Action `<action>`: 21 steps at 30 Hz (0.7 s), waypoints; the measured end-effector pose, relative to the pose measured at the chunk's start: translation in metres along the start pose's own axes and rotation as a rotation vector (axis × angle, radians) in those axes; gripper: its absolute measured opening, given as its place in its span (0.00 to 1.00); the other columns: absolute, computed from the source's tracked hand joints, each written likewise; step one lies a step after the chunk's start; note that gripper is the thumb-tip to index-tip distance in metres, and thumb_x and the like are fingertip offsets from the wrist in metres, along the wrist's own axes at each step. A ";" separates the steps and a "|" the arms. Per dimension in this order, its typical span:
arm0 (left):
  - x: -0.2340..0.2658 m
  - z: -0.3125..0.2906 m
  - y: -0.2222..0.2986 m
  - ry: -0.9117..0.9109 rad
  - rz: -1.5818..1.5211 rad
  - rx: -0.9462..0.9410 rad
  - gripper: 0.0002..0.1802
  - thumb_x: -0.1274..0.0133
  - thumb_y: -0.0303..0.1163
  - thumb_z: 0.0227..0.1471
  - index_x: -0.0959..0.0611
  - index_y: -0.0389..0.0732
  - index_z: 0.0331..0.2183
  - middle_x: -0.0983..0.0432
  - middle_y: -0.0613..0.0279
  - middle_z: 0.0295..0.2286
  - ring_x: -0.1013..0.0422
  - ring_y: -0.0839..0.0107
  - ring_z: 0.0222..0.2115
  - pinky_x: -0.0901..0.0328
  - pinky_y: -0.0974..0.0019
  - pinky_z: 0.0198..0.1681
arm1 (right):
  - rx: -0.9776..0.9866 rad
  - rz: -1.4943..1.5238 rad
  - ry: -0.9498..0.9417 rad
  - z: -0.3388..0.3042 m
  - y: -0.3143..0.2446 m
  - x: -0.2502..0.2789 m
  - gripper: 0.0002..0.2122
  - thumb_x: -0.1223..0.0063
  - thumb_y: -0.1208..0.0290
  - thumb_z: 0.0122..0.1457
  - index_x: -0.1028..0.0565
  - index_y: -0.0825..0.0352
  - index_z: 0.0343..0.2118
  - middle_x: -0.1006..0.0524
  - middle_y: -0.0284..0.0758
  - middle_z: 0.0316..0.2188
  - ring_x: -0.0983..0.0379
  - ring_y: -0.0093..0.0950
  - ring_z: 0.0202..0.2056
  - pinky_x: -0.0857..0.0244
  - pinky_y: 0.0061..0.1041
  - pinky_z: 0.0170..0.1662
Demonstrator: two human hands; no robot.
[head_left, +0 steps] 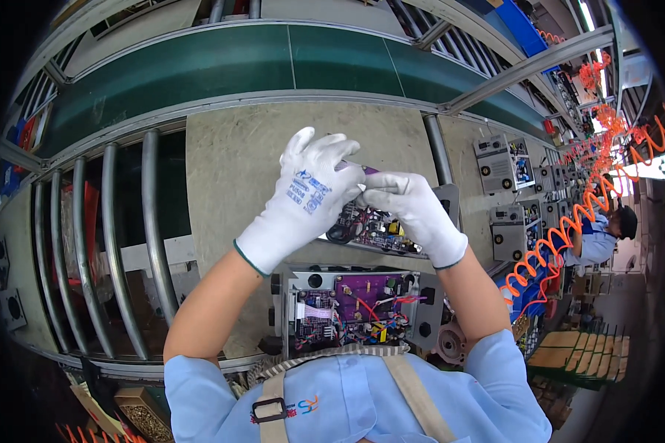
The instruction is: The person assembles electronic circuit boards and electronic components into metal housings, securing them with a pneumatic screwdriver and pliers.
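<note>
1. Metal rollers, in a parallel row at far left, just beside the worktop.
2. Beige worktop, flat and scuffed, beneath both hands.
3. Green belt, stretching across the top behind the worktop, framed by metal rails.
4. Left hand, in a white glove with blue print and a green cuff, above the left part of the farther case. Forefinger raised apart from the rest; other fingers bent toward the right hand's fingertips. Impossible to make out any grip on a part.
5. Nearer case, open and close to the body, with a purple board, red wires and a white ribbon cable inside.
6. Farther case, open on the worktop under both hands, with crowded small parts and wires in view; partly hidden by the gloves.
7. Right hand, gloved alike, over the farther case. Thumb and fingers drawn together, tips close against the left hand; anything pinched there hidden.
8. Grey boxes, in rows at right.
9. Orange coiled hose, hanging before a co-worker in light blue.
</note>
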State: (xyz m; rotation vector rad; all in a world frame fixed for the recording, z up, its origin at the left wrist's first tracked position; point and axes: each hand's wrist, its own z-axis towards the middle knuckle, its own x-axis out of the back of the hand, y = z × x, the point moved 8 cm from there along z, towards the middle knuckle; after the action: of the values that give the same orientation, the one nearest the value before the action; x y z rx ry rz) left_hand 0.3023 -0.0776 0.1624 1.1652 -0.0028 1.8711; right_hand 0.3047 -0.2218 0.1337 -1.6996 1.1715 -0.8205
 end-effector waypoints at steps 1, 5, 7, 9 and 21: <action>-0.001 -0.002 0.000 0.014 -0.008 0.014 0.15 0.38 0.32 0.43 0.17 0.48 0.37 0.28 0.58 0.50 0.36 0.57 0.56 0.48 0.44 0.61 | -0.020 -0.049 0.006 0.000 -0.001 0.001 0.12 0.42 0.75 0.59 0.22 0.74 0.44 0.19 0.32 0.34 0.25 0.19 0.35 0.33 0.19 0.43; 0.001 -0.005 -0.002 0.067 -0.050 0.064 0.18 0.40 0.31 0.44 0.18 0.48 0.41 0.29 0.53 0.51 0.34 0.55 0.55 0.47 0.46 0.61 | -0.073 -0.328 0.041 0.009 -0.004 0.018 0.11 0.42 0.75 0.59 0.20 0.73 0.43 0.19 0.30 0.34 0.25 0.18 0.35 0.32 0.18 0.39; 0.000 -0.019 -0.023 0.131 -0.147 0.298 0.26 0.41 0.30 0.45 0.22 0.46 0.49 0.32 0.50 0.54 0.36 0.51 0.55 0.46 0.47 0.60 | -0.139 -0.547 0.120 0.024 0.006 0.037 0.10 0.40 0.72 0.57 0.19 0.73 0.38 0.18 0.31 0.28 0.24 0.19 0.31 0.32 0.19 0.36; -0.009 -0.031 -0.030 0.117 -0.200 0.365 0.28 0.42 0.29 0.45 0.24 0.45 0.52 0.33 0.50 0.54 0.36 0.50 0.55 0.46 0.48 0.60 | -0.100 -0.765 0.084 0.035 0.002 0.038 0.09 0.39 0.70 0.56 0.18 0.71 0.36 0.19 0.33 0.26 0.23 0.22 0.29 0.32 0.22 0.35; -0.022 -0.035 -0.040 0.110 -0.300 0.413 0.29 0.45 0.26 0.46 0.25 0.43 0.53 0.32 0.49 0.54 0.36 0.49 0.54 0.44 0.49 0.58 | -0.115 -1.139 -0.040 0.060 -0.003 0.030 0.10 0.37 0.66 0.51 0.17 0.69 0.29 0.21 0.40 0.20 0.24 0.29 0.23 0.32 0.28 0.31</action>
State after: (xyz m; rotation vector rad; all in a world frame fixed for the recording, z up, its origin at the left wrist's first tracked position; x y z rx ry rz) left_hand 0.3080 -0.0542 0.1103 1.2520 0.6123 1.7051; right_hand 0.3682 -0.2317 0.1143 -2.4512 0.1065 -1.3625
